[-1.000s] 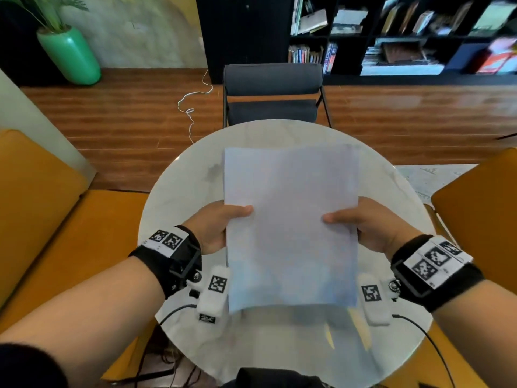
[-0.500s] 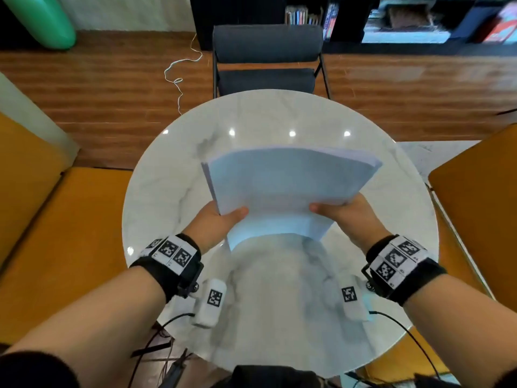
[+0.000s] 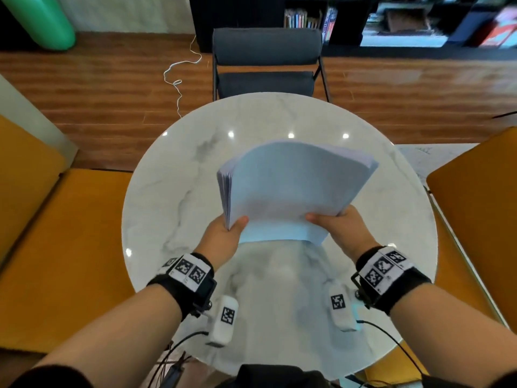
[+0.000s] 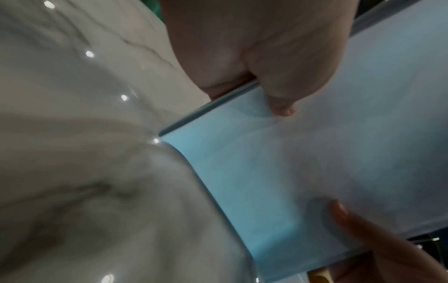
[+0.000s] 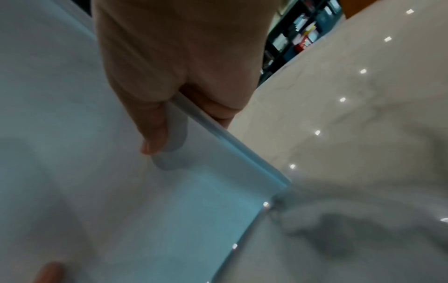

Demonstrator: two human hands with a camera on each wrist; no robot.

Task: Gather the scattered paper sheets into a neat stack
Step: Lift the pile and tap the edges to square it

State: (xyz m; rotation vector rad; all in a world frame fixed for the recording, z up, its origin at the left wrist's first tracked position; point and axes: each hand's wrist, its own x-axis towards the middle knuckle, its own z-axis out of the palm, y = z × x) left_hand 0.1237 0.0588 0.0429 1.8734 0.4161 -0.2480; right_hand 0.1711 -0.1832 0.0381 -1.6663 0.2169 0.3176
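A stack of white paper sheets (image 3: 293, 186) is held above the round marble table (image 3: 173, 197), tilted away from me with its near short edge down close to the tabletop. My left hand (image 3: 226, 233) grips the stack's near left corner, thumb on top. My right hand (image 3: 333, 228) grips the near right corner the same way. In the left wrist view the left thumb presses the paper (image 4: 315, 153) near its edge. In the right wrist view the right thumb lies on the sheets (image 5: 84, 153). The stack's left edge fans slightly.
A dark grey chair (image 3: 265, 63) stands at the table's far side. Orange seats flank the table at left (image 3: 64, 233) and right (image 3: 475, 191). A green vase (image 3: 42, 21) and a white cable (image 3: 179, 77) are on the wooden floor. Dark bookshelves (image 3: 391, 21) line the back.
The stack went from nearly upright facing me to leaning far away, and its lower edge dropped toward the table. Both hands kept their grip and moved forward.
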